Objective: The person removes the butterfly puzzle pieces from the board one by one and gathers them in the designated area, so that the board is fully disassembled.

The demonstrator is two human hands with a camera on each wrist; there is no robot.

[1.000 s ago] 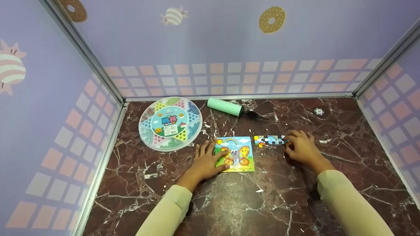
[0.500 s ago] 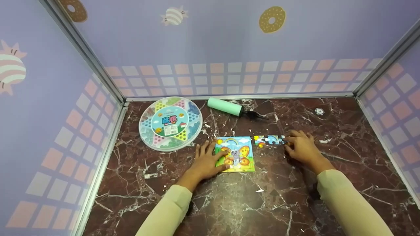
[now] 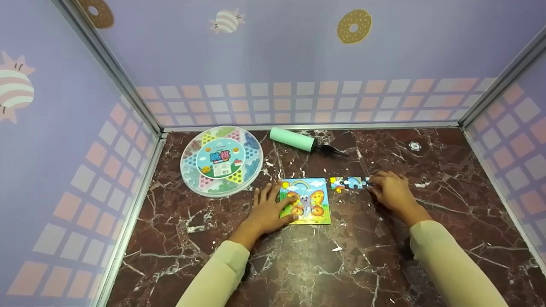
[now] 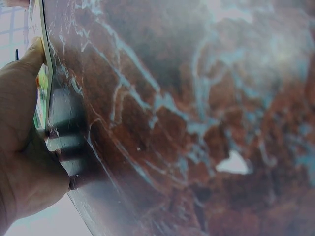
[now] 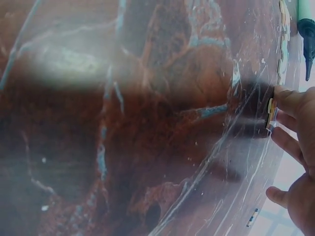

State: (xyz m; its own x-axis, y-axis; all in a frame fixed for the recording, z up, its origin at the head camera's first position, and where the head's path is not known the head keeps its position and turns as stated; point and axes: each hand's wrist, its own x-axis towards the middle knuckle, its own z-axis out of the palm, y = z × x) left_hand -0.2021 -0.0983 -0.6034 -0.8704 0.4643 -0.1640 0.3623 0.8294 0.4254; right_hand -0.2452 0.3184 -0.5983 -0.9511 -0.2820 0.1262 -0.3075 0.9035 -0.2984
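A square butterfly picture puzzle (image 3: 308, 201) lies flat on the marble-patterned tabletop. My left hand (image 3: 265, 211) rests on its left side, fingers spread; the left wrist view shows this hand (image 4: 24, 123) beside the puzzle's edge (image 4: 47, 88). To the puzzle's right, jigsaw pieces lie in a row: one with a sun (image 3: 337, 183) and one with a rainbow (image 3: 355, 182). At the row's right end my right hand (image 3: 390, 190) pinches another jigsaw piece, mostly hidden under the fingers in the head view. The right wrist view shows this held piece (image 5: 271, 112) edge-on between thumb and fingers.
A round Chinese checkers box (image 3: 222, 161) sits at the back left. Behind the puzzle lies a mint-green hand pump (image 3: 292, 139) with a black nozzle. A small round chip (image 3: 414, 146) lies at the back right. Purple walls (image 3: 290, 51) enclose the back and sides.
My right hand has shifted very slightly at the row's end, and its fingers cover a little more of the piece. The left hand stays where it was on the puzzle.
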